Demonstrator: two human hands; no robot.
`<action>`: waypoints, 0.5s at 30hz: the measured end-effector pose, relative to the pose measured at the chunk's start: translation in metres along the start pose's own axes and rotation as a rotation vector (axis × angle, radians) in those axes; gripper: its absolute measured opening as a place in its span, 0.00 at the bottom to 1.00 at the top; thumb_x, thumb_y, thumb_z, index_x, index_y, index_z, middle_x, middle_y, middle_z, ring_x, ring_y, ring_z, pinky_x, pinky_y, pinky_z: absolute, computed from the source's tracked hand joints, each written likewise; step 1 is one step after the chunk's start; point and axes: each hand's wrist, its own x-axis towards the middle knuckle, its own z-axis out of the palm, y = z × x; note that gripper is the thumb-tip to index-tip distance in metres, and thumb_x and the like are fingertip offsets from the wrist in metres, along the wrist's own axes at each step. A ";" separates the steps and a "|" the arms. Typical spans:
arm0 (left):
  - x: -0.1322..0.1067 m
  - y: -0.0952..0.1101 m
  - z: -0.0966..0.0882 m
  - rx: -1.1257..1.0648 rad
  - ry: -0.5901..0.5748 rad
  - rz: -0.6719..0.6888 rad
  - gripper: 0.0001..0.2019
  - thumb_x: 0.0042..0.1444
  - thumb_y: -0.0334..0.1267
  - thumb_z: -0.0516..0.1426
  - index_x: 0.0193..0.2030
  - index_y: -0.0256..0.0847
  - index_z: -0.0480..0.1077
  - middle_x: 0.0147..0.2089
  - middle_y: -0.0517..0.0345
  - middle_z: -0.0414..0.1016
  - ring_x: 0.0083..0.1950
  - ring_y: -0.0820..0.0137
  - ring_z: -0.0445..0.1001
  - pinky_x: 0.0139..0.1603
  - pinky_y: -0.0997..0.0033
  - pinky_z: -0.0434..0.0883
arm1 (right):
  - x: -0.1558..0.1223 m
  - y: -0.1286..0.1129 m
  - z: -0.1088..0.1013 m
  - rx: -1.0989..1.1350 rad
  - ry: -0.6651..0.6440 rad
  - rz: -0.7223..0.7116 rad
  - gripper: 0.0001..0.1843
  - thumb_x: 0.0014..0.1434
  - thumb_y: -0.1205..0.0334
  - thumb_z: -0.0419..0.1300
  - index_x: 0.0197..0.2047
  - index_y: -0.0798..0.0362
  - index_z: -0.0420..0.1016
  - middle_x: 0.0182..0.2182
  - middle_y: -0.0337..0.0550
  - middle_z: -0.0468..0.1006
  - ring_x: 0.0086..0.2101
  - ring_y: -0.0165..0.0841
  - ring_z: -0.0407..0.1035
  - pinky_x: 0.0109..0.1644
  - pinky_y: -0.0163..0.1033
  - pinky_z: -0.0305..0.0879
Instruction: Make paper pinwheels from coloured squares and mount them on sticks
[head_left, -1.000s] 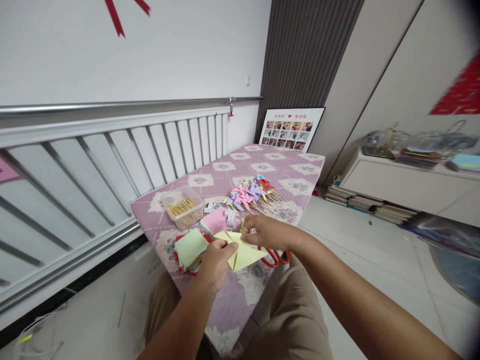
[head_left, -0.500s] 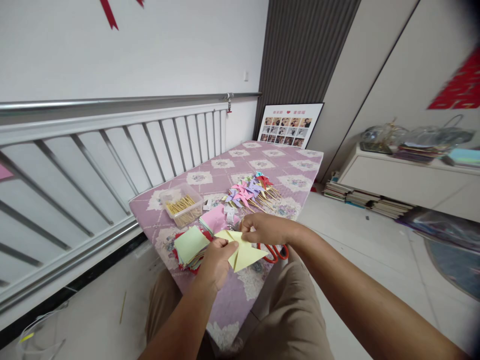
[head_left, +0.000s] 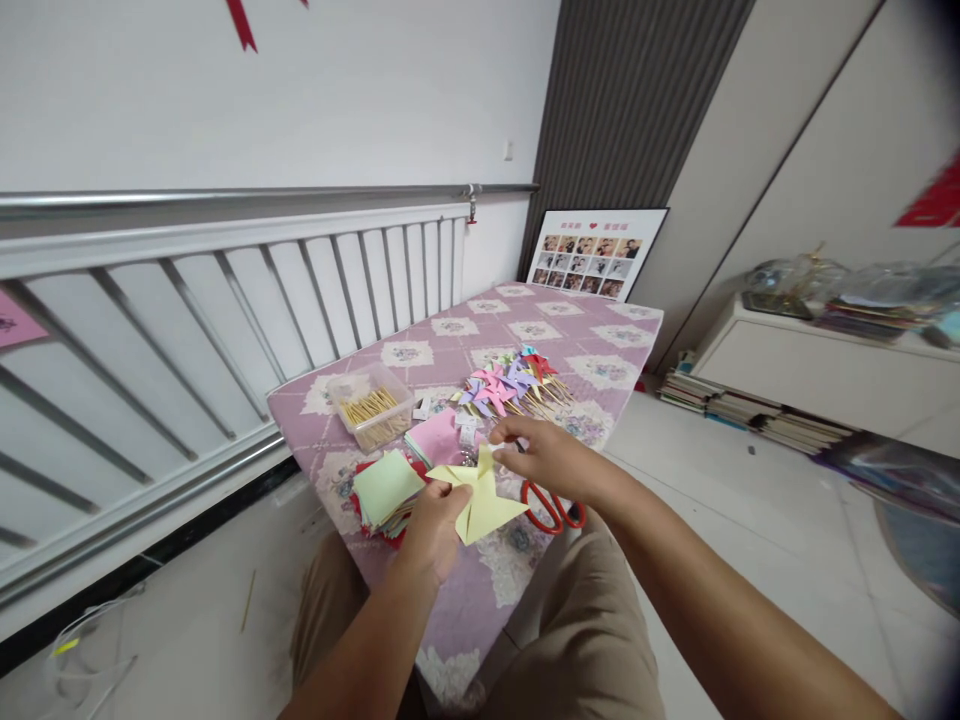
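Over the near part of the table, a yellow paper pinwheel [head_left: 487, 508] is held, its slit corners showing as points. My left hand [head_left: 435, 525] is closed on its left side, thumb pressed near the middle. At the upper flap of the paper is my right hand [head_left: 544, 458], its thumb and bent fingers closed round the raised corner. Red-handled scissors [head_left: 553, 508] lie just below my right hand; their blades are hidden. Left of my left hand rests a stack of coloured paper squares [head_left: 386, 482], pale green on top. Pink paper squares [head_left: 435, 436] lie beyond the pinwheel.
A clear plastic box [head_left: 367, 408] of thin wooden sticks stands at the table's left. Finished pinwheels on sticks [head_left: 510, 382] lie in a pile farther back. A photo board [head_left: 596, 255] leans at the far end. A white radiator [head_left: 247, 300] runs along the left.
My right hand has drawn the pinwheel's upper flap upward, so it now stands raised. My left hand keeps its hold on the paper. The camera view has shifted slightly.
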 end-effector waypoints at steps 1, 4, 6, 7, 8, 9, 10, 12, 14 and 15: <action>0.002 -0.001 -0.002 -0.034 0.024 0.006 0.12 0.36 0.35 0.67 0.30 0.37 0.72 0.26 0.54 0.78 0.35 0.59 0.79 0.40 0.62 0.73 | -0.005 0.000 0.003 0.028 0.098 0.003 0.05 0.56 0.62 0.56 0.34 0.50 0.73 0.31 0.38 0.76 0.33 0.32 0.69 0.37 0.34 0.61; 0.009 -0.004 -0.010 -0.135 0.081 0.026 0.13 0.37 0.33 0.66 0.33 0.36 0.72 0.30 0.52 0.80 0.32 0.61 0.79 0.40 0.62 0.73 | -0.025 0.000 0.022 0.142 0.253 0.036 0.06 0.59 0.61 0.54 0.32 0.50 0.70 0.26 0.35 0.73 0.28 0.30 0.67 0.32 0.33 0.61; 0.012 -0.007 -0.016 -0.184 0.095 0.031 0.13 0.39 0.32 0.65 0.35 0.35 0.73 0.31 0.51 0.80 0.32 0.62 0.79 0.41 0.62 0.73 | -0.041 0.004 0.044 0.184 0.240 0.039 0.06 0.60 0.62 0.54 0.32 0.50 0.69 0.26 0.36 0.73 0.28 0.30 0.68 0.32 0.33 0.62; 0.013 -0.009 -0.019 -0.199 0.103 0.032 0.12 0.40 0.31 0.64 0.35 0.35 0.72 0.32 0.51 0.81 0.32 0.62 0.79 0.41 0.62 0.73 | -0.050 0.007 0.058 0.192 0.224 0.028 0.05 0.60 0.62 0.54 0.33 0.50 0.69 0.27 0.36 0.73 0.29 0.31 0.68 0.33 0.33 0.63; 0.014 -0.011 -0.021 -0.210 0.109 0.034 0.11 0.41 0.31 0.64 0.34 0.35 0.72 0.32 0.52 0.81 0.32 0.63 0.78 0.40 0.63 0.73 | -0.057 0.011 0.072 0.199 0.215 0.022 0.04 0.60 0.63 0.54 0.34 0.50 0.69 0.28 0.37 0.74 0.29 0.31 0.69 0.34 0.34 0.64; 0.015 -0.013 -0.024 -0.219 0.119 0.035 0.10 0.42 0.31 0.63 0.34 0.36 0.72 0.31 0.53 0.81 0.31 0.64 0.78 0.40 0.64 0.73 | -0.064 0.016 0.086 0.209 0.212 0.026 0.04 0.61 0.64 0.53 0.36 0.50 0.69 0.28 0.38 0.74 0.30 0.32 0.69 0.35 0.35 0.65; 0.015 -0.014 -0.025 -0.227 0.129 0.037 0.08 0.43 0.31 0.63 0.33 0.37 0.72 0.31 0.54 0.81 0.31 0.65 0.78 0.39 0.65 0.73 | -0.069 0.021 0.100 0.221 0.205 0.014 0.04 0.61 0.65 0.53 0.37 0.50 0.68 0.30 0.38 0.74 0.31 0.32 0.70 0.36 0.35 0.66; 0.014 -0.016 -0.027 -0.239 0.132 0.038 0.07 0.44 0.30 0.62 0.32 0.38 0.72 0.30 0.55 0.80 0.31 0.66 0.78 0.39 0.67 0.73 | -0.077 0.030 0.122 0.250 0.227 0.005 0.09 0.61 0.67 0.51 0.44 0.51 0.67 0.34 0.42 0.75 0.33 0.33 0.71 0.39 0.37 0.68; 0.011 -0.016 -0.026 -0.224 0.132 0.047 0.06 0.45 0.29 0.61 0.32 0.38 0.73 0.31 0.55 0.81 0.32 0.67 0.78 0.39 0.68 0.73 | -0.079 0.036 0.136 0.250 0.237 -0.035 0.16 0.61 0.69 0.50 0.52 0.51 0.64 0.37 0.44 0.75 0.36 0.33 0.72 0.41 0.38 0.69; 0.010 -0.016 -0.024 -0.187 0.150 0.058 0.05 0.45 0.30 0.60 0.32 0.38 0.73 0.31 0.55 0.80 0.32 0.67 0.78 0.39 0.68 0.73 | -0.079 0.037 0.139 0.238 0.239 -0.060 0.18 0.61 0.70 0.49 0.55 0.51 0.63 0.38 0.45 0.76 0.37 0.34 0.73 0.42 0.38 0.69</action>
